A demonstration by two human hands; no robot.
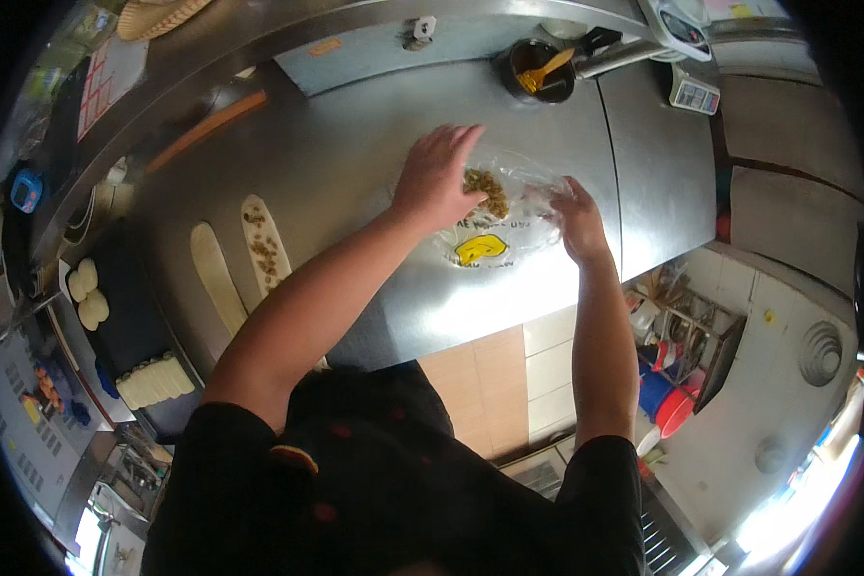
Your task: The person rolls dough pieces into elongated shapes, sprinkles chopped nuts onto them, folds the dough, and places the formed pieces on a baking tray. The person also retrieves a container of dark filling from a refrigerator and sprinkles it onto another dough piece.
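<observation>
A clear plastic bag with a yellow printed picture lies on the steel counter in front of me. Brown-green crumbly food shows in the bag's upper left part; whether it is inside or on top I cannot tell. My left hand is over the bag's left side, fingers stretched out and thumb apart, beside the food. At the right edge, my right hand pinches the bag's plastic, its fingertips partly hidden. To the left lie two long flat dough strips: a plain one and one dotted with brown bits.
A dark pot with a yellow-smeared spatula stands at the back of the steel counter. Digital scales sit far right. On the left, a dark tray holds round dough pieces and a row of pale rolls. A wooden rod lies behind.
</observation>
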